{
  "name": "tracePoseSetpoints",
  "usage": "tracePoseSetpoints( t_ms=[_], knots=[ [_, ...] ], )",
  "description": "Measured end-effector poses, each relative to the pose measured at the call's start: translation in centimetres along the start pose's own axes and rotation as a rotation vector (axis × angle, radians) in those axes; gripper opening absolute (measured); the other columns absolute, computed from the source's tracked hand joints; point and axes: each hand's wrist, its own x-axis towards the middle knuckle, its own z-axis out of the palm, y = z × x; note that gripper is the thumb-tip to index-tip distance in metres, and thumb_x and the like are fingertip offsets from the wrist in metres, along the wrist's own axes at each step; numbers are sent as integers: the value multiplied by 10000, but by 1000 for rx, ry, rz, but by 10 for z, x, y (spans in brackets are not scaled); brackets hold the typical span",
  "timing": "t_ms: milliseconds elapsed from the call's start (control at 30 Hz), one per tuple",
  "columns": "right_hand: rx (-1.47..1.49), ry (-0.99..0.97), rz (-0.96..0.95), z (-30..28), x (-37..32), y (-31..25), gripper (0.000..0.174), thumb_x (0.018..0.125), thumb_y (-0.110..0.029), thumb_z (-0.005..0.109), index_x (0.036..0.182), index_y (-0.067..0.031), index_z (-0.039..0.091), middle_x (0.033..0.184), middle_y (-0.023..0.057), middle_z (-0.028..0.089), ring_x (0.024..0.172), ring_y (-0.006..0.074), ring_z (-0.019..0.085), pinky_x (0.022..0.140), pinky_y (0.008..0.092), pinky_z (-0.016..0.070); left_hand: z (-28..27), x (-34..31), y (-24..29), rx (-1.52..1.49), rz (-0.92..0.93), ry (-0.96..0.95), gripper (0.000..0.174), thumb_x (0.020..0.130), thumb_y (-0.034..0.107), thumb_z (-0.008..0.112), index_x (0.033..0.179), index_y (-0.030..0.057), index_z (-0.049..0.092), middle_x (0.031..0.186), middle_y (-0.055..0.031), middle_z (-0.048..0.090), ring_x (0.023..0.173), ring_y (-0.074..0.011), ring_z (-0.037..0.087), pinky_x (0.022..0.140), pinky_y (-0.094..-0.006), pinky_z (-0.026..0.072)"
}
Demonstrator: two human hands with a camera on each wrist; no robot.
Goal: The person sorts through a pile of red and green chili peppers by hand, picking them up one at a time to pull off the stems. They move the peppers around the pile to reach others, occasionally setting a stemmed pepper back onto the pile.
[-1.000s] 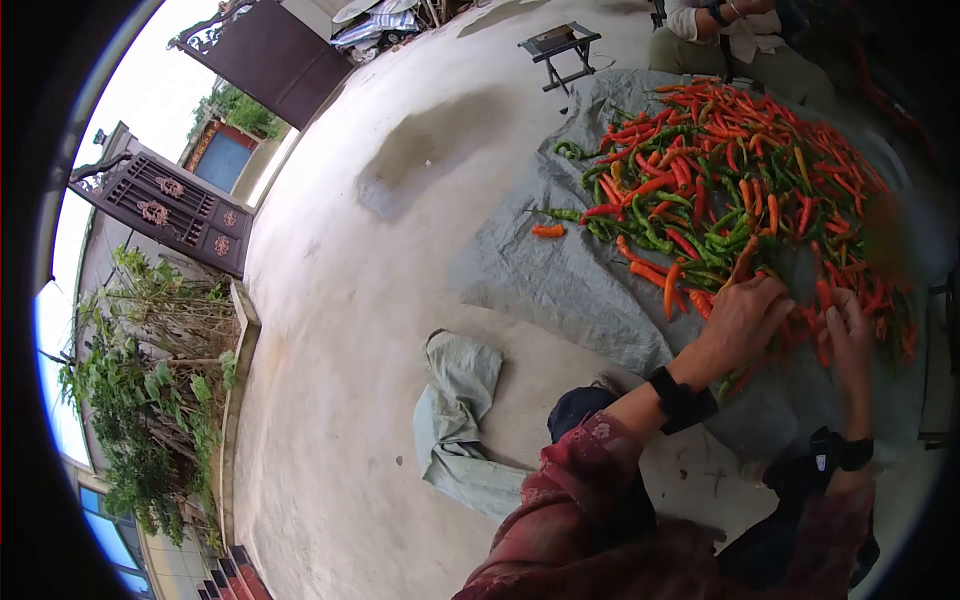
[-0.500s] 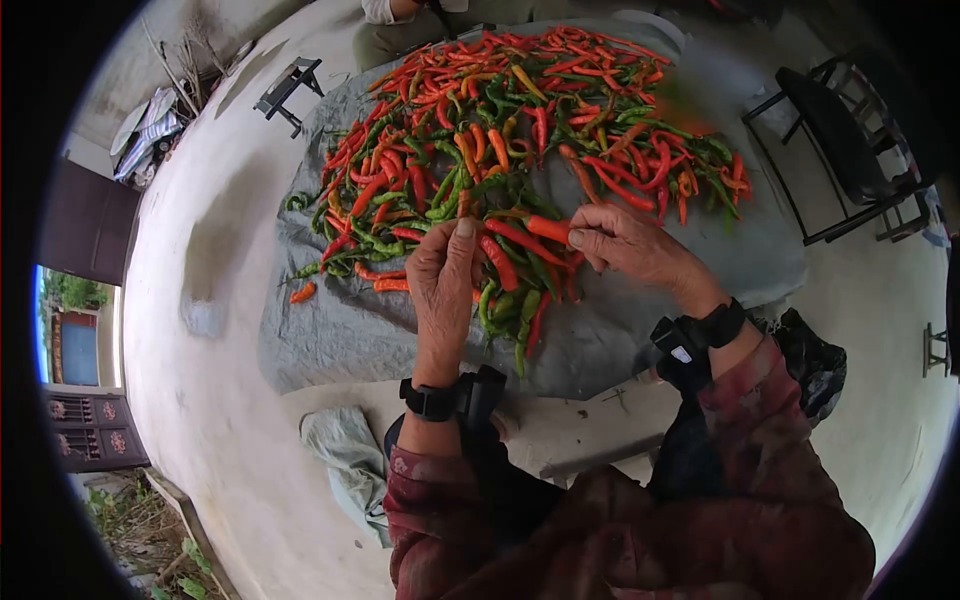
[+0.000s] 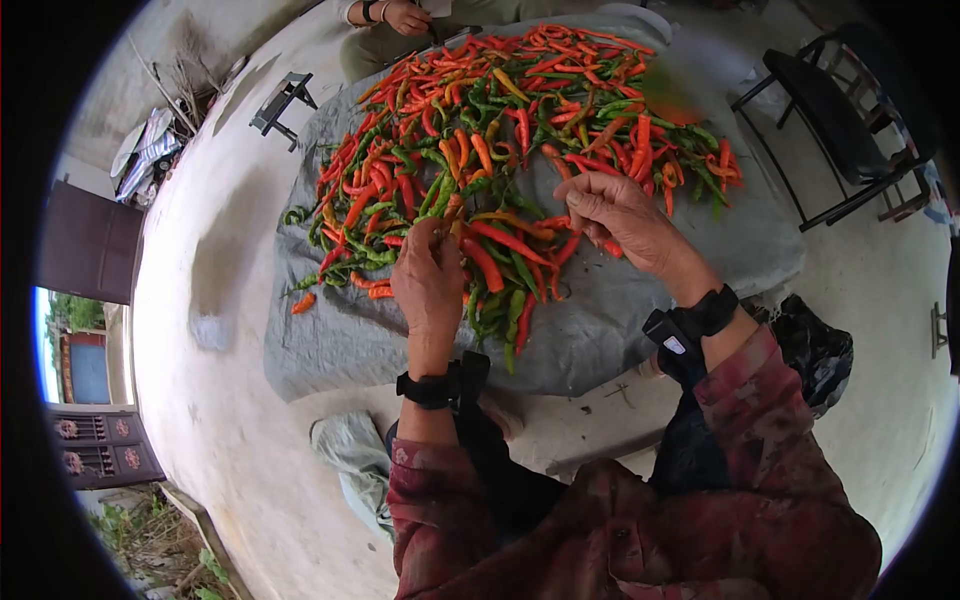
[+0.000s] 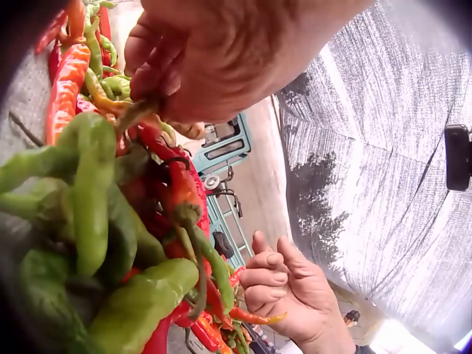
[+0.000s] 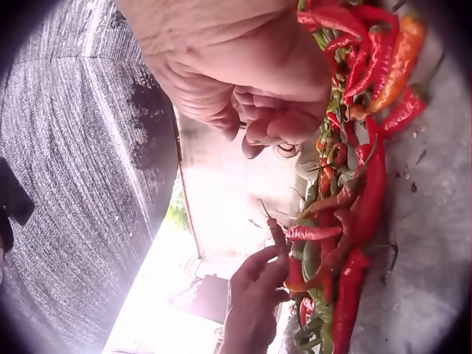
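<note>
Chili peppers (image 3: 485, 262), red, orange and green, lie heaped on a grey sheet (image 3: 330, 355). At the near left of the heap my left hand (image 3: 428, 280) pinches a small brownish-red chili pepper (image 5: 277, 234), its thin stem pointing up in the right wrist view. To the right, my right hand (image 3: 625, 220) is held above the sheet, fingers loosely curled. In the left wrist view that right hand (image 4: 287, 291) shows nothing in its fingers. A red pepper (image 3: 612, 247) shows just below it. Green peppers (image 4: 92, 192) lie close under my left hand.
Across the heap sits another person, a hand (image 3: 407, 17) visible. A black chair (image 3: 835, 130) stands at the right and a small folding stool (image 3: 283, 105) at the back left. A black plastic bag (image 3: 815, 350) lies near my right forearm. Pale cloth (image 3: 350, 455) is on the floor.
The head view has swung right, bringing the chair into view. My right hand has let go of the orange-red pepper it held half a second ago and moved slightly away from the left.
</note>
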Motion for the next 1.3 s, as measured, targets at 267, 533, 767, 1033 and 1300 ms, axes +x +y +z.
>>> tracePoseSetpoints(
  t_ms=[267, 533, 767, 1033, 1300],
  knots=[
    [-264, -121, -64, 37, -5, 5, 351, 920, -299, 600, 1068, 19, 608, 765, 12, 591, 664, 54, 532, 571, 222, 442, -9, -16, 36, -620, -81, -142, 154, 852, 25, 619, 986, 18, 542, 792, -80, 642, 670, -103, 611, 606, -247, 477],
    [-321, -132, 17, 52, -7, 7, 301, 905, -295, 596, 951, 1, 624, 708, -4, 564, 683, 86, 514, 616, 272, 434, -15, -19, 39, -503, -71, -303, 122, 891, 101, 617, 942, 0, 571, 720, -52, 623, 628, -90, 557, 577, -248, 455],
    [-619, -437, -138, 58, -11, 7, 294, 876, -266, 603, 943, 18, 636, 719, 85, 589, 692, 150, 552, 678, 339, 448, -13, -21, 27, -733, -177, -185, 139, 910, 131, 608, 935, -2, 577, 675, -44, 605, 603, -95, 544, 552, -262, 438],
    [177, -89, -26, -8, 12, -5, 322, 936, -329, 568, 1006, -21, 629, 779, 15, 621, 654, 63, 540, 554, 225, 439, -24, -14, 30, -362, -75, -33, 94, 886, 99, 614, 904, 9, 593, 694, -66, 623, 618, -108, 576, 579, -256, 448],
    [-864, 80, -290, 22, 34, 26, 266, 888, -211, 615, 1061, -10, 598, 835, 78, 611, 784, 181, 598, 660, 334, 496, -10, -19, 28, -106, 166, -39, 96, 827, 99, 626, 899, 59, 578, 783, -116, 615, 699, -309, 625, 578, -381, 478]
  ],
)
